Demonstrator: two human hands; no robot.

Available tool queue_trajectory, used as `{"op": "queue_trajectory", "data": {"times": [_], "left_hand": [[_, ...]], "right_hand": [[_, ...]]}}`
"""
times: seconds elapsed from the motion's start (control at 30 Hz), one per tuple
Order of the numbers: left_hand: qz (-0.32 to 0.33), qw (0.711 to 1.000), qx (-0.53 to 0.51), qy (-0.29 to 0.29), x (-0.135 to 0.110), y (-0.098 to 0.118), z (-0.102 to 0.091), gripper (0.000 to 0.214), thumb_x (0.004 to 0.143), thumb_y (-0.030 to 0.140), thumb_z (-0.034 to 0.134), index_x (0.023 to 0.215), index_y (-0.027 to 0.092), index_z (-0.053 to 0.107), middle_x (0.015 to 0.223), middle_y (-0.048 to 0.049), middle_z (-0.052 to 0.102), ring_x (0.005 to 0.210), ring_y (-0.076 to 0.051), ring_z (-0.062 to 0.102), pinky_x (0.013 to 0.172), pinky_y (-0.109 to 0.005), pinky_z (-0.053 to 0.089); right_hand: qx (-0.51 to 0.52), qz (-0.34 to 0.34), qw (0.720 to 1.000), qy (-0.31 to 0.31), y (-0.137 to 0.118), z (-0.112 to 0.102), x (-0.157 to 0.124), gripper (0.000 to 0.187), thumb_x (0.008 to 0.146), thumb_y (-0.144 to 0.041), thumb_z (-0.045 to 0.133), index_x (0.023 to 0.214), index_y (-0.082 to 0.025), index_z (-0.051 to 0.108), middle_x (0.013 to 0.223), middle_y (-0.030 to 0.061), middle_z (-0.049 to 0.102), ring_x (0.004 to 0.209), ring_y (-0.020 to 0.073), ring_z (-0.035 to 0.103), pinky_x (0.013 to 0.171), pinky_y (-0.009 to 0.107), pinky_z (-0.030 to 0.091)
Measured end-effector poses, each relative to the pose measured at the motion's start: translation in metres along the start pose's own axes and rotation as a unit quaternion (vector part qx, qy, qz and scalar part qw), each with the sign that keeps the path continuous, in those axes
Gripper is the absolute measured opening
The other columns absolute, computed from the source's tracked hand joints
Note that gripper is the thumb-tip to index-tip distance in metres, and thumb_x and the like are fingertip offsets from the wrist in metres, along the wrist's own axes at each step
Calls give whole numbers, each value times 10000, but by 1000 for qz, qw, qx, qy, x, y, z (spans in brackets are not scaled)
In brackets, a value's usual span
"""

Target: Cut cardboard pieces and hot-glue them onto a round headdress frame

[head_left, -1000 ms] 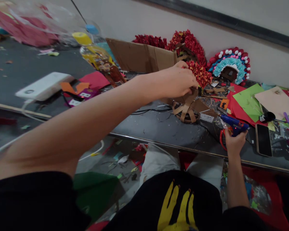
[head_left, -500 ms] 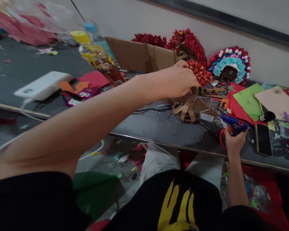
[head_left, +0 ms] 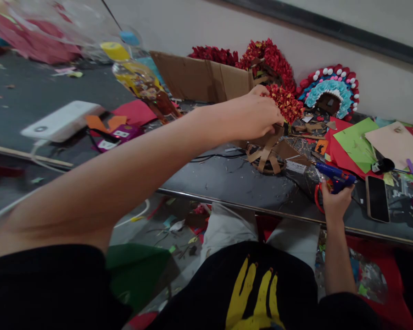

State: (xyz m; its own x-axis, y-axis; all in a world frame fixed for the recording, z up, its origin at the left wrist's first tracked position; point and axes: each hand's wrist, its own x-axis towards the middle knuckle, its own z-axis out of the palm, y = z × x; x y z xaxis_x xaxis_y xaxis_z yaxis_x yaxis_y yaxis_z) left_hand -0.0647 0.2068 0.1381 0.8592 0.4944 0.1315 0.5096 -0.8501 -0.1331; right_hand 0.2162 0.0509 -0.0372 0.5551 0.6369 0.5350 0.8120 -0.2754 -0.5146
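Observation:
My left hand (head_left: 253, 114) reaches across the grey table (head_left: 227, 181) with its fingers closed on a cardboard-strip frame (head_left: 266, 153) covered at the top with red paper flowers (head_left: 287, 104). My right hand (head_left: 334, 201) rests at the table's front edge, wrapped round the handle of a blue glue gun (head_left: 333, 176) that points left toward the frame. Red-handled scissors (head_left: 316, 198) lie just beside that hand.
A brown cardboard box (head_left: 199, 78) and finished flower headpieces, one red (head_left: 273, 59), one blue with white pompoms (head_left: 330, 87), stand against the wall. Coloured paper sheets (head_left: 356, 142) and a phone (head_left: 376, 198) lie at right. A bottle (head_left: 141, 82) and white box (head_left: 60, 121) are at left.

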Motion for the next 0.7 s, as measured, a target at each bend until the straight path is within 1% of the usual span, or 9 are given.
{"op": "queue_trajectory", "data": {"times": [0.13,0.23,0.4,0.5,0.6,0.7], "left_hand": [[2,1000,-5,0,0,2,-2,271,795,204,430,884,230,685,910,-37,711,949,-209,600,1015,-414,257],[-5,1000,-21,4,0,4,-1,269,791,209,445,903,245,687,899,-29,711,965,-210,597,1015,-411,256],[-5,1000,-24,0,1,7,-1,313,780,210,443,959,304,683,886,-7,713,982,-220,594,1012,-423,258],[-5,1000,-10,-6,1,9,-3,334,782,203,426,970,302,684,895,-15,714,979,-227,593,1013,-438,254],[-4,1000,-13,-6,1,10,-3,335,781,191,427,969,300,681,888,-10,715,973,-218,592,1012,-429,262],[-14,1000,-26,8,1,10,-2,324,774,183,440,954,300,682,866,4,715,970,-206,593,1015,-419,264]], "right_hand": [[-1,3,1000,-5,-2,-1,1,675,672,-613,609,1070,-81,487,876,184,624,827,333,638,706,419,487],[-2,-2,1000,-2,-3,-2,1,687,674,-619,601,1065,-65,496,875,193,620,833,342,635,711,426,487],[-6,-8,1000,3,-2,-1,1,679,676,-631,592,1051,-72,503,872,190,619,834,334,632,721,426,487],[-7,-6,1000,2,-1,0,1,657,679,-617,600,1050,-83,502,871,179,621,824,324,634,713,416,488],[-4,-7,1000,-1,-1,0,1,645,681,-607,605,1050,-88,500,868,173,619,814,319,634,706,410,487],[-2,-8,1000,-5,-2,-1,1,652,682,-607,603,1054,-82,498,870,181,616,822,322,631,713,416,484]]}}
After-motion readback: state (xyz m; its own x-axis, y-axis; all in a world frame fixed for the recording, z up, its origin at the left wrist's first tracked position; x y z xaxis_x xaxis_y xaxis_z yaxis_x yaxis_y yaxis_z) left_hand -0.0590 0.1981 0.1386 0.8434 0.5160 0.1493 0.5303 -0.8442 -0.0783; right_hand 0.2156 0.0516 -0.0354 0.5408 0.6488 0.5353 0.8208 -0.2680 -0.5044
